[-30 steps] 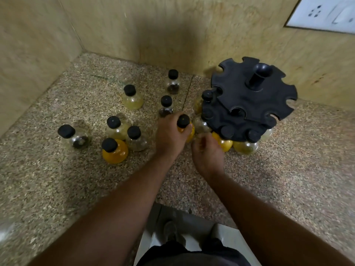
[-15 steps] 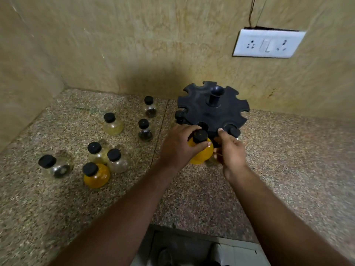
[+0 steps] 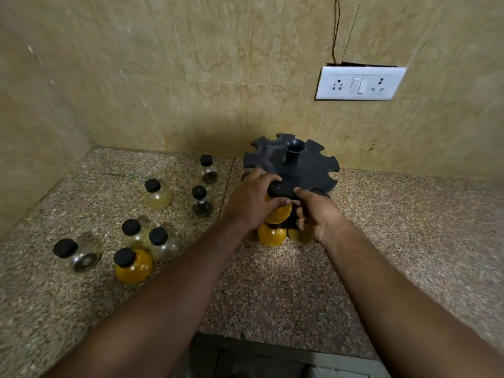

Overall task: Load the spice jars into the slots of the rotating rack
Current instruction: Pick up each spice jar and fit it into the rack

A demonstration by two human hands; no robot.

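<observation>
Left hand (image 3: 252,199) wrapped around yellow jar (image 3: 278,211), pressed against rack (image 3: 313,170) edge at the upper tier. Right hand (image 3: 317,214) gripping rack rim just beside. Seven loose jars (image 3: 158,190) left of both hands.

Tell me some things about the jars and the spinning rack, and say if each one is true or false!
1. The left hand is gripping a yellow jar at the rack. True.
2. The rack is white. False: it is black.
3. Seven loose jars stand on the counter left of the rack. True: one is the orange jar nearest the camera.
4. The loose jars have red caps. False: every cap is black.
5. A switch plate is on the wall above the rack. True.
6. The right hand is resting flat on the counter. False: it is up at the rack beside the yellow jar.
</observation>
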